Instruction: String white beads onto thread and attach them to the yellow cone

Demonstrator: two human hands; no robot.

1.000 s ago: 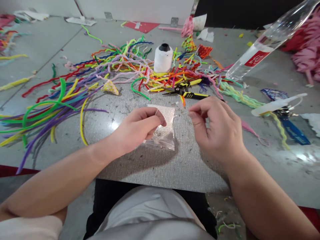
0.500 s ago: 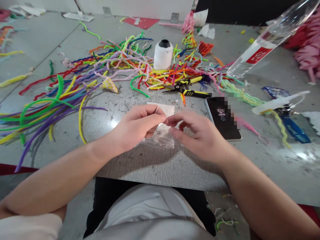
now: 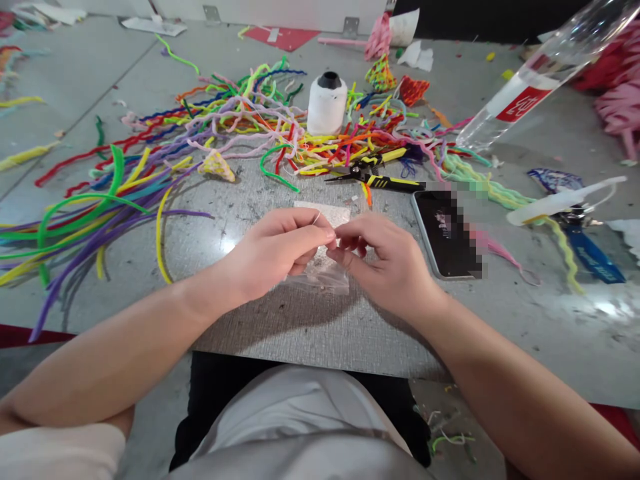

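A person's left hand (image 3: 283,247) pinches a fine white thread (image 3: 317,217) above a clear plastic bag (image 3: 330,212) on the grey surface (image 3: 300,333). The right hand (image 3: 387,257) curls in beside it; whether its grip holds anything is hidden.

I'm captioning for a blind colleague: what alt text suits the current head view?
A person's left hand and right hand pinch close together over a clear bag, with thin white thread showing at the left hand. Beyond are pliers, colourful pipe cleaners and a white spool; a phone lies to the right.
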